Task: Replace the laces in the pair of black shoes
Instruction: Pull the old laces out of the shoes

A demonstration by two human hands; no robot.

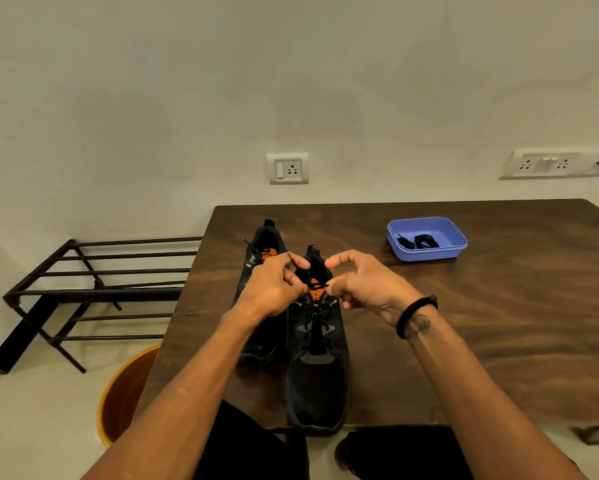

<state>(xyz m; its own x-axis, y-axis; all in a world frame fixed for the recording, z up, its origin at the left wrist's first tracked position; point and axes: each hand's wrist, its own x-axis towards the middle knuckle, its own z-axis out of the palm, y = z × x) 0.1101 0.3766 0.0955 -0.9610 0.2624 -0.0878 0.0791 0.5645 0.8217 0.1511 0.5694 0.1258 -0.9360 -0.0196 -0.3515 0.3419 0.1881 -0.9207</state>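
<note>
**A:** Where are we?

**B:** I see both black shoes side by side on the table [499, 323], toes toward me. The right shoe [317, 375] is the one being worked on; its toe pokes just over the near edge. The left shoe [261, 341] sits just beside it, partly under the forearm.

**A:** And the hands?

**B:** The left hand [274, 289] has its fingers curled, pinching one end of the lace [320, 285] at the shoe's top. The right hand [360, 289] pinches the other end with its lower fingers, thumb and forefinger arched above. The lace runs short and taut between them, across the orange tongue.

**A:** What worries you?

**B:** I'd say the lace is either being untied or pulled free. If both ends get tugged outward, a knot could tighten rather than loosen. A hard pull could also drag the shoe forward, and with the toe already overhanging, it might tip off the table.

**A:** The other laces?

**B:** There are dark laces in the blue tray [459, 239], well apart to the right. I can't tell whether they're new or old, so mixing them up is a risk. The left shoe's loose lace tip [244, 240] trails toward the far-left edge, where it could snag.
</note>
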